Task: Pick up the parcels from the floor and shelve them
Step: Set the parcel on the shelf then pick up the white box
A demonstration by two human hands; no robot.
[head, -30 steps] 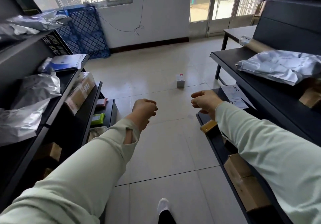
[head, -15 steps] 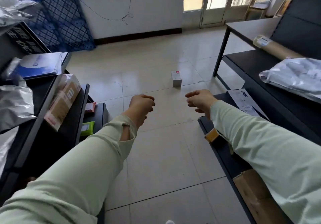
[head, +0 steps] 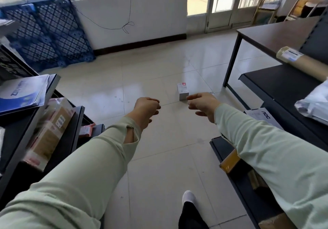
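A small white box with a red mark (head: 182,91) stands on the tiled floor ahead, between two shelf racks. My right hand (head: 204,105) is stretched forward with fingers loosely apart, its fingertips overlapping the box's lower right corner in view; it holds nothing. My left hand (head: 146,109) hangs to the left of the box, fingers curled in, also holding nothing. Black shelves (head: 276,84) on the right and black shelves (head: 74,131) on the left carry parcels.
Left rack holds a blue-white booklet (head: 23,93) and taped cartons (head: 51,132). Right rack holds a cardboard tube (head: 305,63), a grey poly bag (head: 314,104), a white AOC box (head: 262,116). A dark table (head: 276,33) stands behind. A blue pallet (head: 48,33) leans on the wall. My foot (head: 189,197) is below.
I have walked forward along the aisle; the small white box is nearer and now sits just beyond my right fingertips. Both hands stay raised and hold nothing.
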